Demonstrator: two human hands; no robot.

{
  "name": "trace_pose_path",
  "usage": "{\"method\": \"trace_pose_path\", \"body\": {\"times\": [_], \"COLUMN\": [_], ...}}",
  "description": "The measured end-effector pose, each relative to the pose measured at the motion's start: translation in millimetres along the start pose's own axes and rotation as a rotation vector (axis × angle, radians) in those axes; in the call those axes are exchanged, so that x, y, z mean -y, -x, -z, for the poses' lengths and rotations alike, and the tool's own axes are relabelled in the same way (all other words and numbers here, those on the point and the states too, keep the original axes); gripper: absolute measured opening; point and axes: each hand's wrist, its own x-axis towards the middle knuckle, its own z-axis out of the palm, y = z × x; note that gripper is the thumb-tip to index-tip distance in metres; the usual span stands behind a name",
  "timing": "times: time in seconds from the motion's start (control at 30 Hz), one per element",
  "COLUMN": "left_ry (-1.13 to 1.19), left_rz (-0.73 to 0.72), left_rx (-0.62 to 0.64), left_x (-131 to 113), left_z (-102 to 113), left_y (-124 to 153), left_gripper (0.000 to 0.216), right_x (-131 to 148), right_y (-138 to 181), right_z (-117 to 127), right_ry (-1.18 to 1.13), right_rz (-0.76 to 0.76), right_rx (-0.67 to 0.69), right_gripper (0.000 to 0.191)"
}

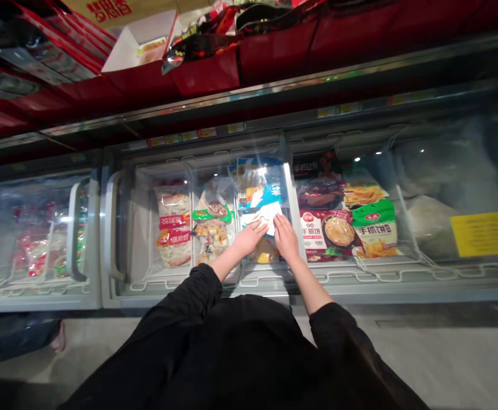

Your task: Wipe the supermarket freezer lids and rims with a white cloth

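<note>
A small white cloth or paper wipe (pixel 270 215) lies folded over the middle of the freezer's glass top. My left hand (pixel 249 239) grips its left part, fingers bent over it. At its right edge, my right hand (pixel 286 238) pinches the same piece. Under the glass near my hands are a blue food packet (pixel 262 176) and a yellow one (pixel 266 251). To the left sits a green-edged bag (pixel 212 213); to the right is a red and white pancake packet (pixel 332 230).
Handles stand up from the glass lids, one handle (pixel 112 228) to the left. A yellow label (pixel 486 233) is stuck at the far right. Above the freezer (pixel 231 296), a shelf holds red boxes (pixel 206 74). Another person's dark-clothed leg (pixel 13 341) shows at lower left.
</note>
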Motion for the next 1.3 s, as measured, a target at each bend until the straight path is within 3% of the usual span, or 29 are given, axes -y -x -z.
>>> {"method": "trace_pose_path", "body": {"times": [0.13, 0.27, 0.4, 0.5, 0.6, 0.73, 0.87, 0.97, 1.03, 1.17, 1.3], "left_ry": [-0.010, -0.019, -0.009, 0.001, 0.004, 0.000, 0.012, 0.021, 0.021, 0.020, 0.007], "left_rz": [0.035, 0.058, 0.111, 0.194, 0.278, 0.347, 0.360, 0.354, 0.333, 0.277, 0.266], "left_rx": [0.038, 0.070, 0.032, -0.016, -0.066, -0.120, -0.146, -0.159, -0.159, -0.147, -0.156], "left_x": [5, 12, 15, 16, 17, 19, 20, 22, 26, 33, 34], "left_z": [-17, -33, -49, -62, -76, -94, -109, -114, -116, -118, -120], "left_y": [71, 129, 178, 206, 221, 227, 233, 240, 244, 250, 250], "left_gripper": [0.072, 0.078, 0.083, 0.083, 0.080, 0.073, 0.066, 0.067, 0.068, 0.066, 0.066], "right_x": [29, 48, 47, 50, 66, 94, 106, 89, 67, 29, 35], "right_y": [30, 67, 93, 97, 91, 90, 119, 154, 174, 188, 159], "right_z": [-26, -44, -40, -34, -44, -79, -105, -101, -89, -71, -93], "right_ry": [0.008, 0.053, 0.124, 0.188, 0.240, 0.271, 0.254, 0.242, 0.250, 0.249, 0.266], "right_rz": [0.139, 0.157, 0.091, 0.020, 0.043, 0.017, 0.140, 0.209, 0.130, -0.213, -0.365], "right_rx": [0.155, 0.222, 0.208, 0.117, 0.112, 0.191, 0.311, 0.388, 0.343, 0.074, -0.041], "right_gripper": [0.059, 0.060, 0.062, 0.068, 0.069, 0.064, 0.062, 0.061, 0.062, 0.071, 0.073]}}
